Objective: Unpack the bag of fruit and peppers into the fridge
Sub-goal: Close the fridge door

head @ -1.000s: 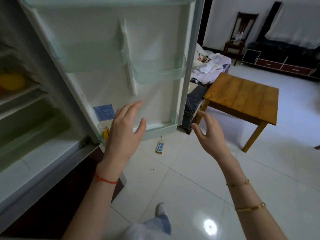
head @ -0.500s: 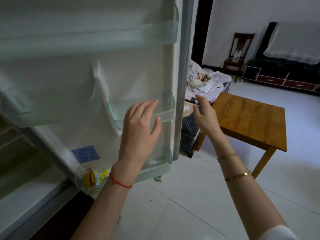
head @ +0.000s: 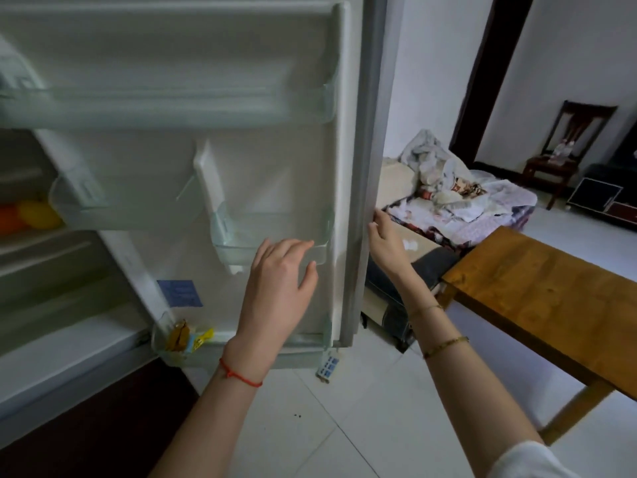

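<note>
Fridge door (head: 275, 160) open, fruit (head: 31, 215) perhaps half-hidden

I log: white fridge door (head: 275, 160); yellow fruit (head: 38, 214) beside orange fruit (head: 8, 219); blue label (head: 179, 293); red wrist string (head: 238, 374); honey-brown wooden desk (head: 551, 298); white floor tiles (head: 344, 426).

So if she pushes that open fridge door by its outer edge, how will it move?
The fridge door will probably swing freely on its hinge: it is a rigid panel and its shelves look nearly bare, so likely light. The small packets in the bottom rack sit loose and may shift or topple. Her right hand at the far edge should get good leverage.
</note>
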`<state>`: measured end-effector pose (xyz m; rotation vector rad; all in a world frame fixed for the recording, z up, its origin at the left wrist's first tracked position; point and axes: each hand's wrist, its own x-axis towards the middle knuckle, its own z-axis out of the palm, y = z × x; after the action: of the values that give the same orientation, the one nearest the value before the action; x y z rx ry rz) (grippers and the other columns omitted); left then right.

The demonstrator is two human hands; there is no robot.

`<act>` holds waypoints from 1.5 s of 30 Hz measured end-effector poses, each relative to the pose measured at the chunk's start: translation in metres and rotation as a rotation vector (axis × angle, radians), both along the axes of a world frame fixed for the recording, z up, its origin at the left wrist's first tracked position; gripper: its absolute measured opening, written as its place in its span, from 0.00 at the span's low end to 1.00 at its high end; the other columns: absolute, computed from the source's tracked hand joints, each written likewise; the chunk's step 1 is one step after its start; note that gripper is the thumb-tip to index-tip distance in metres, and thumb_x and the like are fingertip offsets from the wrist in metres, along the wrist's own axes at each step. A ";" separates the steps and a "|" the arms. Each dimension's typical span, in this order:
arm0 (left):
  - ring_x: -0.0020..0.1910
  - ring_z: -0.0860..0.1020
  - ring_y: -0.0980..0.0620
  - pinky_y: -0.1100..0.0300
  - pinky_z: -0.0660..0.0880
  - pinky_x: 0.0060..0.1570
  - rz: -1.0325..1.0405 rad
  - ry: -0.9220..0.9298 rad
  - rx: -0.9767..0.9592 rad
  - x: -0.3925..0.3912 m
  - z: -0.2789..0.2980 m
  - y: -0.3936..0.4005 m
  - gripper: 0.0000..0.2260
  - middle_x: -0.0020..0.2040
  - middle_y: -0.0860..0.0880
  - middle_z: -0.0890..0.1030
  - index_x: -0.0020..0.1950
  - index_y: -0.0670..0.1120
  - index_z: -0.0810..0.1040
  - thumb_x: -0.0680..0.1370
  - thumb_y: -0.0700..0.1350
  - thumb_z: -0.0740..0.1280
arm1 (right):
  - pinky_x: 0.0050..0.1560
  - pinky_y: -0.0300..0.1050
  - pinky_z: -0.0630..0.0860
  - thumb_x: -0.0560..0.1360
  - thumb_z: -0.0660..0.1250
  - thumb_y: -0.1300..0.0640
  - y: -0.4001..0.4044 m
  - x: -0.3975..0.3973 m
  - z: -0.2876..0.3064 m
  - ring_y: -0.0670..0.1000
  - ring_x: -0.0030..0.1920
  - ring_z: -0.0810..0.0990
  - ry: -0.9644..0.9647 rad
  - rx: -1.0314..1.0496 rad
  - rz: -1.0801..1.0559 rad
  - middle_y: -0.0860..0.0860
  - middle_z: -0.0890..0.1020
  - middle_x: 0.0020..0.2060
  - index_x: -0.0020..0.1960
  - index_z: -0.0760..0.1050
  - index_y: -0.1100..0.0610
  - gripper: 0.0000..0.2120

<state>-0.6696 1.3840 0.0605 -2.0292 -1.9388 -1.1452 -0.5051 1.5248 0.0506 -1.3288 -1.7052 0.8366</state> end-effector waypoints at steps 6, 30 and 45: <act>0.69 0.73 0.42 0.44 0.60 0.76 0.097 -0.010 -0.012 0.034 -0.003 -0.024 0.19 0.67 0.41 0.78 0.69 0.39 0.75 0.78 0.40 0.67 | 0.69 0.58 0.70 0.82 0.55 0.57 -0.009 0.015 -0.008 0.55 0.66 0.74 0.057 0.011 0.086 0.56 0.73 0.67 0.73 0.63 0.59 0.21; 0.70 0.71 0.53 0.63 0.65 0.71 0.277 -0.158 0.044 0.128 -0.030 -0.169 0.23 0.72 0.48 0.73 0.75 0.44 0.69 0.79 0.40 0.65 | 0.76 0.58 0.60 0.83 0.55 0.64 -0.177 0.042 -0.034 0.52 0.77 0.62 0.113 0.531 0.598 0.54 0.65 0.76 0.77 0.60 0.60 0.22; 0.59 0.76 0.57 0.70 0.70 0.63 0.543 -0.240 0.221 0.055 -0.033 -0.283 0.20 0.60 0.47 0.78 0.70 0.43 0.73 0.78 0.36 0.66 | 0.73 0.62 0.62 0.81 0.62 0.61 -0.290 -0.058 -0.033 0.55 0.77 0.61 0.230 0.596 0.856 0.55 0.65 0.76 0.76 0.60 0.62 0.26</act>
<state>-0.6144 1.1014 0.0275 -1.1901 -2.1568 -1.4135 -0.5626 1.2346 0.0171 -0.0682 -2.1052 0.7828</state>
